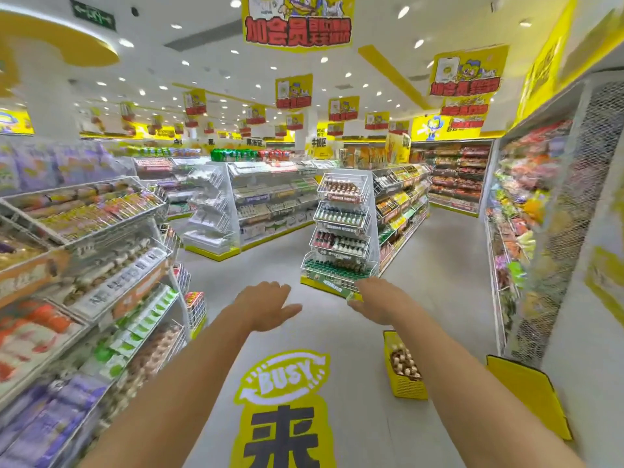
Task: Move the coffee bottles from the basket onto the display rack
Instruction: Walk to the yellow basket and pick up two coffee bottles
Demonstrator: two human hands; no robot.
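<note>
Display rack point(341, 231): white wire, four tilted tiers of small bottles, ahead in the aisle.
Basket point(405, 388): yellow, on the floor (partly behind the right forearm).
Left hand point(266, 305): stretched forward, fingers straight and together, thumb apart, empty.
Right hand point(374, 300): likewise flat, empty.
Coffee bottles point(403, 363): packed inside the basket.

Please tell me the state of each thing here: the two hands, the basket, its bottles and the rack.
left hand: open, fingers spread, holds nothing.
right hand: open, holds nothing.
yellow basket: stands on the floor, loaded.
coffee bottles: in the basket, untouched.
display rack: upright, four wire tiers, all stocked with bottles.
</note>
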